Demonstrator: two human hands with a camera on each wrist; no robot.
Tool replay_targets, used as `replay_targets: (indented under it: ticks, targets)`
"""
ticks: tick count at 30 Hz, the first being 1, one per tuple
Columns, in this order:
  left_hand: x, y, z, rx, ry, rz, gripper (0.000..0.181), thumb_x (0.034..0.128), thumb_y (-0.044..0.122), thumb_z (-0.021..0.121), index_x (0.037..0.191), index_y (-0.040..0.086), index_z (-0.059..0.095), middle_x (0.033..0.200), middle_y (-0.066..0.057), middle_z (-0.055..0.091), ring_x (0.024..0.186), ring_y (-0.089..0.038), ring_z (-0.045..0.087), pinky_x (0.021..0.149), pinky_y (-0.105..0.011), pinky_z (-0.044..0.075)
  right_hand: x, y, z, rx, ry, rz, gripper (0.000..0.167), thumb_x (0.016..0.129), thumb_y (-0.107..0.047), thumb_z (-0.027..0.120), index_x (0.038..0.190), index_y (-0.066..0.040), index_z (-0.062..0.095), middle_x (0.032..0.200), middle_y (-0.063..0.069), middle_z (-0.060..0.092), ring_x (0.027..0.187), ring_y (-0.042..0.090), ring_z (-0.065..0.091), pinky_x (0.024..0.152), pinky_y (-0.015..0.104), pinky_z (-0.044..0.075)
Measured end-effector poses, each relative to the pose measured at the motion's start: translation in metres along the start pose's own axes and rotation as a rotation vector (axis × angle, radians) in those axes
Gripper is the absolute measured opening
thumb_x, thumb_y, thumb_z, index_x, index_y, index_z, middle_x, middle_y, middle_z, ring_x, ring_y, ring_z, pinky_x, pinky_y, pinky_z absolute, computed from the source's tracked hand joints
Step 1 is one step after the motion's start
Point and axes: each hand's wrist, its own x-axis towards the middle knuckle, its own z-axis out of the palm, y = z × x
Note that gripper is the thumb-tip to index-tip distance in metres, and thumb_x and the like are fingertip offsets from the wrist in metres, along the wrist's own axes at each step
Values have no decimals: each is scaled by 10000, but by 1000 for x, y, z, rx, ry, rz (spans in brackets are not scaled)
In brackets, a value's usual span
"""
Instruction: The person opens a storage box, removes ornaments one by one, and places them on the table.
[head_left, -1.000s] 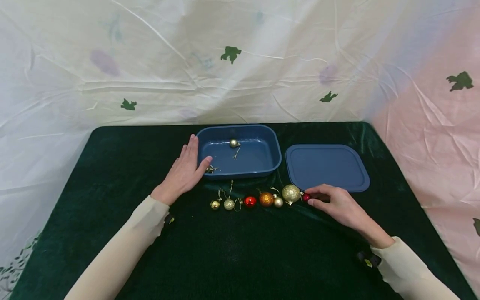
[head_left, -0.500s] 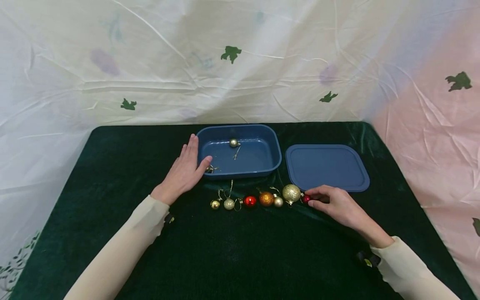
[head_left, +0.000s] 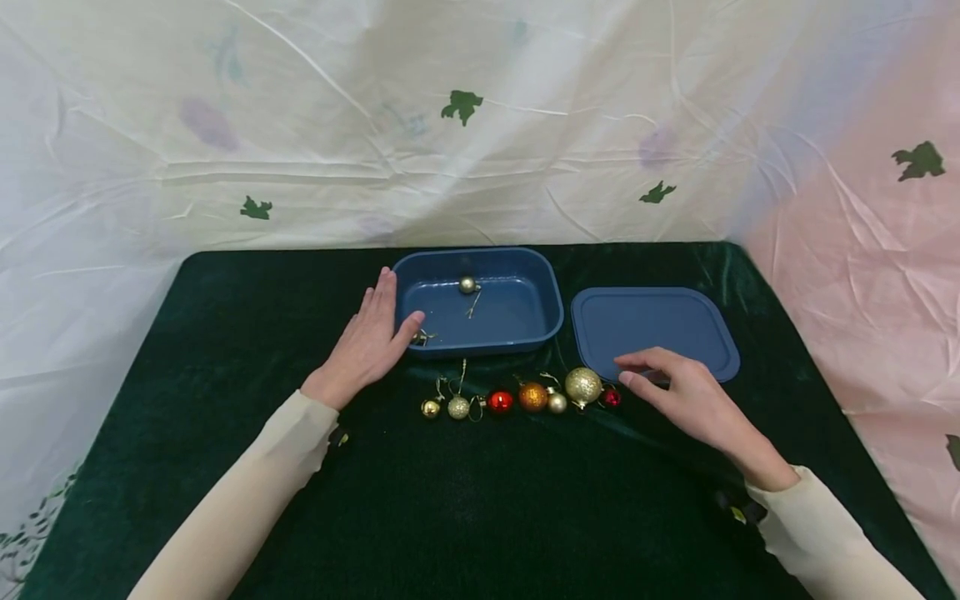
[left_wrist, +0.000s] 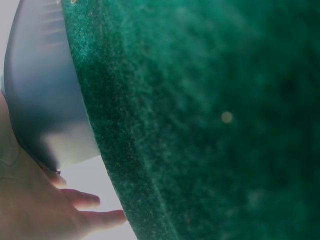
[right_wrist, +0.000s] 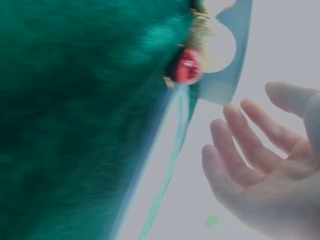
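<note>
My left hand (head_left: 363,342) rests with straight fingers along the left side of a blue box (head_left: 517,343), its thumb over the near rim. Inside the box lie a small gold bauble (head_left: 467,285) and, partly behind the thumb, another gold ornament (head_left: 420,338). A row of baubles lies in front of the box, including a shiny red bauble (head_left: 500,402), an orange bauble (head_left: 533,397) and a large gold glitter bauble (head_left: 583,387). At the row's right end sits a small dark red bauble (head_left: 611,397). My right hand (head_left: 693,396) hovers just right of it, fingers relaxed, holding nothing.
A flat blue lid (head_left: 652,329) lies right of the box, partly under the right hand in the head view. Dark green cloth (head_left: 480,508) covers the table. A pale fabric backdrop (head_left: 480,192) hangs behind the table's far edge.
My right hand has let go of the small dark red bauble and lifted slightly up and to the right. The bauble stays at the row's end. My left hand has not moved.
</note>
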Motion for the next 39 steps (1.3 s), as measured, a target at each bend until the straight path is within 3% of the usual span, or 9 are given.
replay_targets:
  ticks: [3, 7, 15, 23, 28, 32, 39]
  targets:
    - [0, 0, 0, 4, -1, -5, 914, 1055, 676, 255, 1646, 90, -122, 1723, -136, -144, 1574, -421, -5, 1211, -663, 145, 7, -10, -5, -22, 66, -40, 253, 1054, -187, 621, 1286, -142, 710, 1251, 30, 696, 1085, 180, 652, 844, 413, 570]
    - [0, 0, -1, 3, -4, -14, 908, 1059, 666, 271, 1650, 95, -114, 1724, -110, -150, 1572, -429, 4, 1203, -680, 148, 20, -21, -11, -16, 136, -89, 250, 1054, -174, 617, 1280, -182, 723, 1259, 14, 701, 1125, 178, 636, 864, 286, 513]
    - [-2, 1, -3, 15, 4, -16, 912, 1050, 692, 247, 1657, 99, -87, 1731, -107, -118, 1574, -425, 16, 1204, -677, 156, 50, -38, -11, 11, 204, -177, 253, 1042, -179, 641, 1278, -178, 732, 1284, 6, 705, 1153, 183, 656, 912, 248, 496]
    - [-4, -2, -6, 22, 30, 16, 871, 1060, 678, 211, 1668, 97, -15, 1738, -113, -48, 1564, -457, 44, 1189, -697, 171, 84, -55, -2, 14, 167, -262, 296, 1030, -199, 669, 1311, -114, 711, 1305, 66, 702, 1164, 257, 672, 922, 506, 550]
    - [-4, -4, -6, 33, 41, 19, 844, 1071, 657, 225, 1672, 103, 15, 1741, -108, -13, 1564, -458, 59, 1188, -691, 191, 105, -63, 4, -4, 116, -326, 366, 1014, -182, 694, 1367, -85, 675, 1359, 94, 679, 1215, 262, 650, 882, 487, 559]
    - [-3, -3, -5, 42, 41, 18, 834, 1077, 642, 236, 1671, 103, 2, 1741, -106, -20, 1562, -463, 57, 1185, -695, 193, 123, -67, 6, -6, 62, -370, 435, 1000, -182, 716, 1411, -68, 634, 1416, 96, 641, 1299, 267, 601, 1010, 489, 519]
    - [-2, -3, -5, 47, 35, 9, 826, 1083, 628, 230, 1669, 104, -22, 1740, -104, -46, 1556, -480, 49, 1181, -696, 202, 154, -75, 10, -19, -64, -326, 520, 1012, -284, 704, 1484, -115, 567, 1511, 66, 557, 1387, 244, 519, 1137, 485, 418]
